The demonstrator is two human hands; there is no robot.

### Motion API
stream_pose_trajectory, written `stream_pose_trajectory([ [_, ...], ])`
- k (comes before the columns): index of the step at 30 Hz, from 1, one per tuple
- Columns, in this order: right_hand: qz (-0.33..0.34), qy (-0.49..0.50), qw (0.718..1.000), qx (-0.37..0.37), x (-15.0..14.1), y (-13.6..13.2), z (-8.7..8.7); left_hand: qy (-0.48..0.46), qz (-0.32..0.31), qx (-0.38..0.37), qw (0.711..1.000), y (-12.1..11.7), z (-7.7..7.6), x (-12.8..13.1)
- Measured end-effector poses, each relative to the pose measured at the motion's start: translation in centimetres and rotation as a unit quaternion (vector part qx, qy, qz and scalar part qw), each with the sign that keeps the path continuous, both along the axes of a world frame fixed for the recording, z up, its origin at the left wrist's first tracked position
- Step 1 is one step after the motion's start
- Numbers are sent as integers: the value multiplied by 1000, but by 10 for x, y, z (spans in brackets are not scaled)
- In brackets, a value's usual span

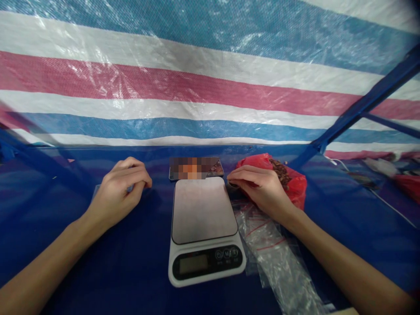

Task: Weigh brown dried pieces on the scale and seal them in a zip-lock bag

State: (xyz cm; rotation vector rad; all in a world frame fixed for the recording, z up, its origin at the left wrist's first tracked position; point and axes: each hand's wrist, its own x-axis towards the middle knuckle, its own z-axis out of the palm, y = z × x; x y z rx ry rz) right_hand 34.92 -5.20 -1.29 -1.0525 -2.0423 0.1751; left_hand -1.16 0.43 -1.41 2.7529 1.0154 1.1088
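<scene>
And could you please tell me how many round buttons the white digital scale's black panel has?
3, in a row: left round button, middle round button and right round button, right of the grey rectangular display; none seems hidden.

On the digital kitchen scale, at the lower middle of the frame, the black control panel carries three round buttons in a row. The left button bears a power sign, and the middle button reads "M". The sign on the right button is too blurred to make out, as is the tiny print beneath all three. No figures can be read on the display.
</scene>
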Motion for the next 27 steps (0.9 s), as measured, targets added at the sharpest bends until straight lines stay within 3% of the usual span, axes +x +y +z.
stream_pose_trajectory([
  [11, 5, -7, 1000, 3, 4, 1, 4, -15, 24, -31, 999, -2, 1, 1],
  [27, 25, -19, 999, 25, 11, 2, 5, -36, 29, -17, 999, -2, 0, -3],
])
